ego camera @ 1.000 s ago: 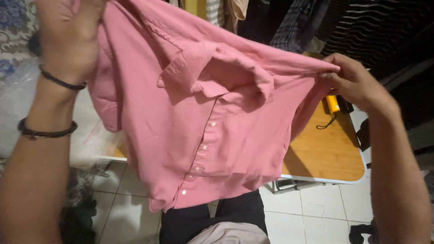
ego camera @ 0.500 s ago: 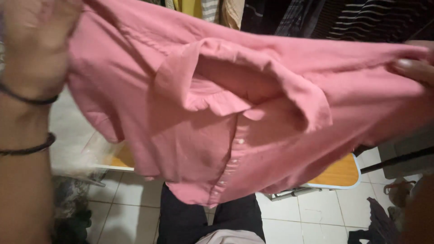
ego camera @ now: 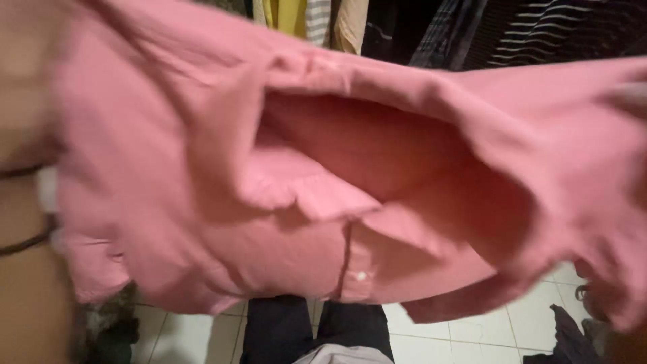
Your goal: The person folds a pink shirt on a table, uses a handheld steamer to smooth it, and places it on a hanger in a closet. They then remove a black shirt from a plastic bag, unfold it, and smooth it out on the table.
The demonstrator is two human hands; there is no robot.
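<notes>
Pink shirt (ego camera: 202, 168) fills the frame, stretched wide mid-unfolding, left forearm (ego camera: 27, 283) blurred; hands' grip cannot be told.

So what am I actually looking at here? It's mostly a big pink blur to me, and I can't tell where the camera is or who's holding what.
There is no machine here. A person wears a camera on their head, and it looks down at their own two bare hands. This one picture is that view.

The pink shape is a pink shirt with a collar and a buttoned front, spread out close to the lens, so it fills nearly everything. The left arm runs up the left edge, with dark bands at the wrist; its hand is blurred at the top, seemingly gripping the cloth. The right hand is hidden at the far right edge, so its hold cannot be seen.

Behind hang more clothes. Below you see the person's dark trousers and a white tiled floor.
</notes>
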